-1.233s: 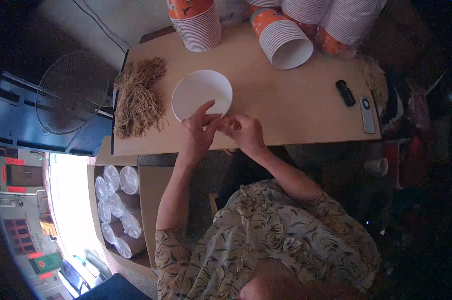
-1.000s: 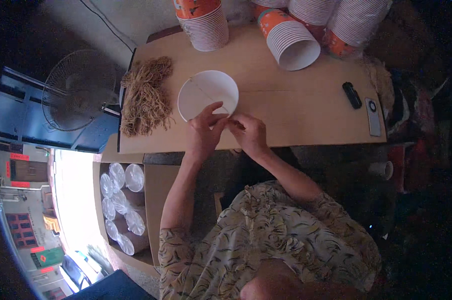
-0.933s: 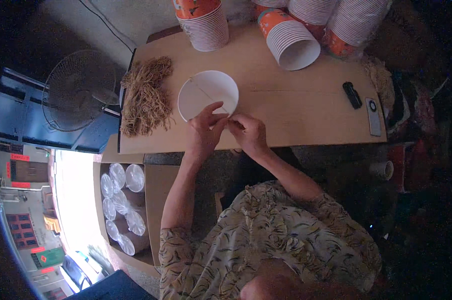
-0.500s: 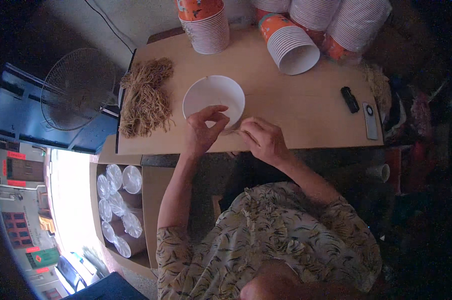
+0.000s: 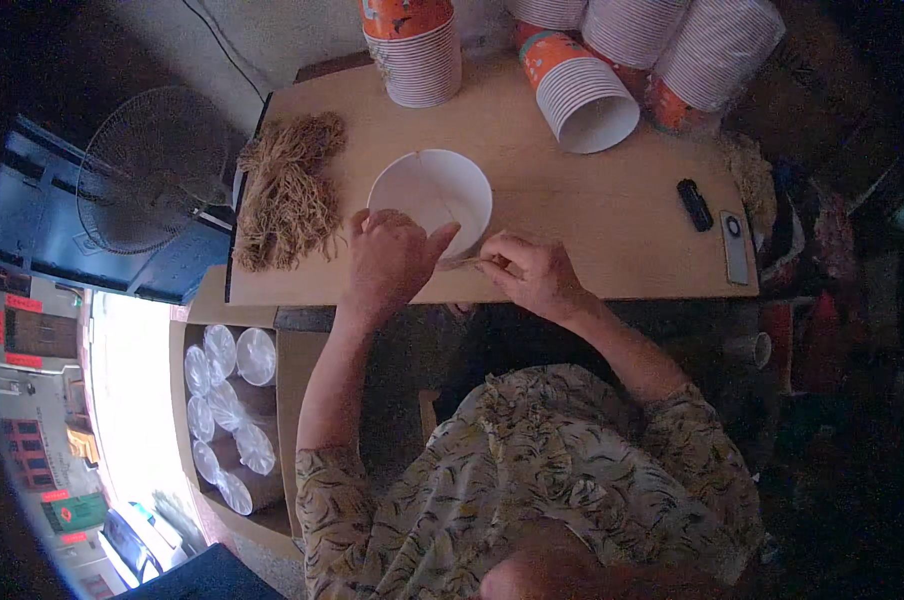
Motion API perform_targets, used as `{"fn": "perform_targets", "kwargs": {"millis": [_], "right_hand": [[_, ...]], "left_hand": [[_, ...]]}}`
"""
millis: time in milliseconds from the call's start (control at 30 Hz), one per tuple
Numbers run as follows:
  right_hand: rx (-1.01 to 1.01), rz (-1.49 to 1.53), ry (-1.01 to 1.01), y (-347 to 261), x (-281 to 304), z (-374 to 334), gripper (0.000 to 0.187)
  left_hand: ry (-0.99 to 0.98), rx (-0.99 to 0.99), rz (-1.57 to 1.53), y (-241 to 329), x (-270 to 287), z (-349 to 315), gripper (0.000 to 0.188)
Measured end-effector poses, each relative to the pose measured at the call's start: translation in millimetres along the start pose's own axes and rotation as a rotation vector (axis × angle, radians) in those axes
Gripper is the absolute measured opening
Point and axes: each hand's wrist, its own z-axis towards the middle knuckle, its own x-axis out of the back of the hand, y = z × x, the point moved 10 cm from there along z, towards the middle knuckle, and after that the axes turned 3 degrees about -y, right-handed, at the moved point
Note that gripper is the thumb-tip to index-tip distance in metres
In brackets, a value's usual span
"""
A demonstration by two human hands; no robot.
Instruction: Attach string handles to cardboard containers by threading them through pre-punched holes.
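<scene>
I see the left hand (image 5: 390,262) gripping the near rim of the white paper bowl (image 5: 431,192), mid-table just right of the dry noodle pile (image 5: 289,190). The right hand (image 5: 532,272) now sits apart, right of the bowl, fingers pinching a thin stick (image 5: 464,263); half a second ago it was closer in. Stacked paper cups (image 5: 582,88) lie far right.
</scene>
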Motion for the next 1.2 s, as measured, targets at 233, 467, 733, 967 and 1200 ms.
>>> {"fn": "perform_targets", "kwargs": {"millis": [233, 467, 733, 967, 1200], "right_hand": [[0.008, 0.038, -0.043, -7.0, 3.0, 10.8, 0.013], [0.091, -0.055, -0.138, -10.6, -0.4, 28.3, 0.011], [-0.092, 0.143, -0.217, 7.6, -9.3, 25.9, 0.009], [-0.013, 0.325, -0.178, 3.8, -6.8, 35.4, 0.011], [-0.146, 0.257, -0.222, 10.1, -10.6, 47.6, 0.01]], "left_hand": [[-0.144, -0.083, -0.863, -1.1, -28.1, -0.2, 0.036], [-0.28, -0.178, -1.127, 10.4, -18.9, 0.8, 0.012], [-0.319, -0.12, -1.325, 8.9, -20.7, 0.4, 0.004], [-0.275, -0.046, -1.611, 3.4, -23.3, 3.1, 0.012], [-0.263, 0.116, -1.797, 8.4, -17.7, -5.6, 0.017]]}}
